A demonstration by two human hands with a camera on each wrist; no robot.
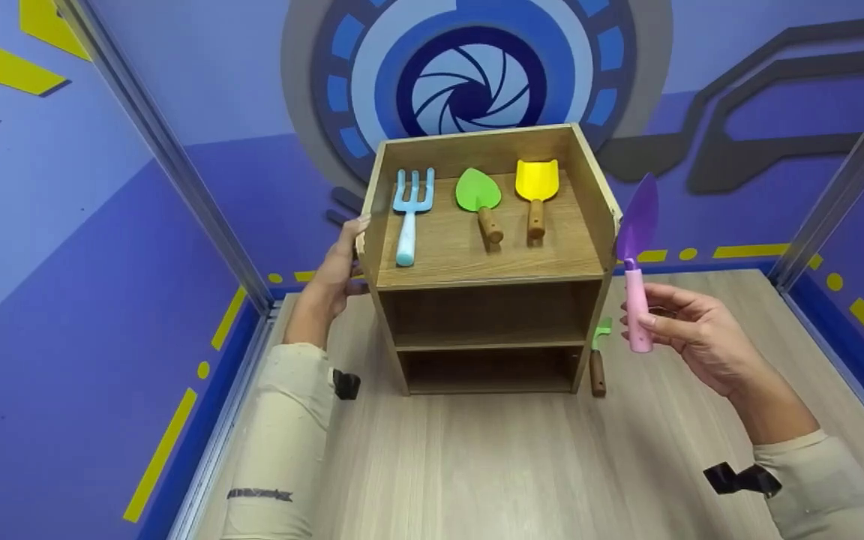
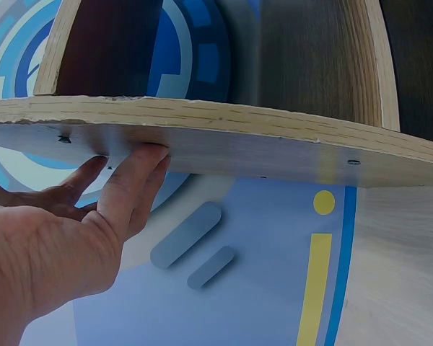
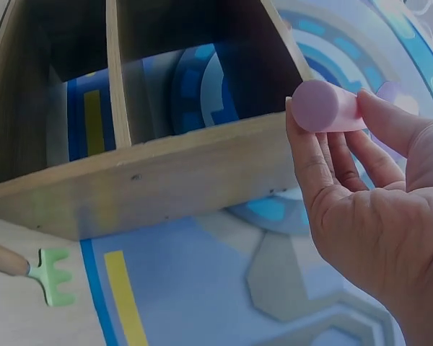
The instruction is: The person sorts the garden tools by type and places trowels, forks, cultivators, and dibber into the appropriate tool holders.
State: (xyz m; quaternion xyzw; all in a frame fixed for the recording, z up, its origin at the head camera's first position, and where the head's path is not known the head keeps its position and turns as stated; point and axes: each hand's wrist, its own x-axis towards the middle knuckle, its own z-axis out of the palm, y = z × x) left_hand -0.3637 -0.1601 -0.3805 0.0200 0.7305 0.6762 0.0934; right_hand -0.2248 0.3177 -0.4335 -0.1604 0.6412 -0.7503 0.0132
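My right hand (image 1: 702, 334) pinches the pink handle of a purple-bladed toy trowel (image 1: 637, 225), held upright beside the right wall of a small wooden shelf (image 1: 492, 281). In the right wrist view the pink handle end (image 3: 317, 106) sits between thumb and fingers. My left hand (image 1: 334, 266) touches the shelf's left side panel, its straight fingers (image 2: 133, 180) against the outer face in the left wrist view. On the top shelf lie a light blue hand fork (image 1: 412, 206), a green trowel (image 1: 478, 191) and a yellow scoop (image 1: 537, 184), the last two with brown handles.
A green rake (image 1: 598, 367) with a brown handle lies on the wood-look table (image 1: 462, 465), right of the shelf. Two lower compartments (image 1: 488, 315) open toward me. Patterned blue panels (image 1: 237, 180) and metal posts (image 1: 169, 150) enclose the table at the back and sides.
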